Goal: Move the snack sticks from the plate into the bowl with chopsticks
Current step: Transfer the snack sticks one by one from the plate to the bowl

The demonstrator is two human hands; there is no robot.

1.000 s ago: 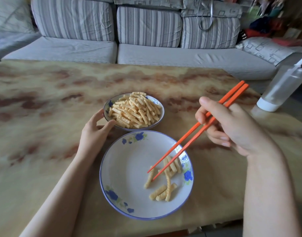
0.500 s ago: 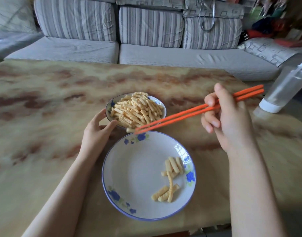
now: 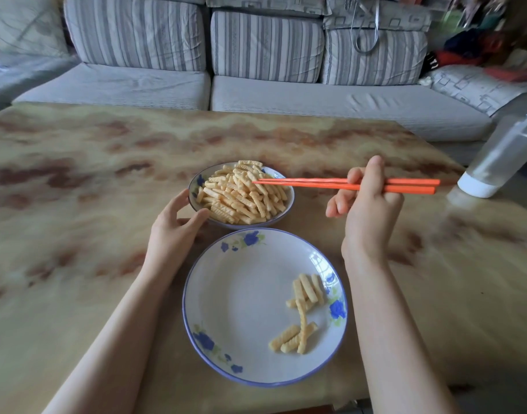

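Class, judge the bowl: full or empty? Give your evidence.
Full. Snack sticks are heaped in the bowl, rising above its rim.

Both of the person's arms are bare. The left forearm (image 3: pixel 116 333) and right forearm (image 3: pixel 387 333) are uncovered as far up as can be seen. The left hand (image 3: pixel 172 231) and right hand (image 3: pixel 367 213) are bare as well, slim-fingered above narrow wrists.
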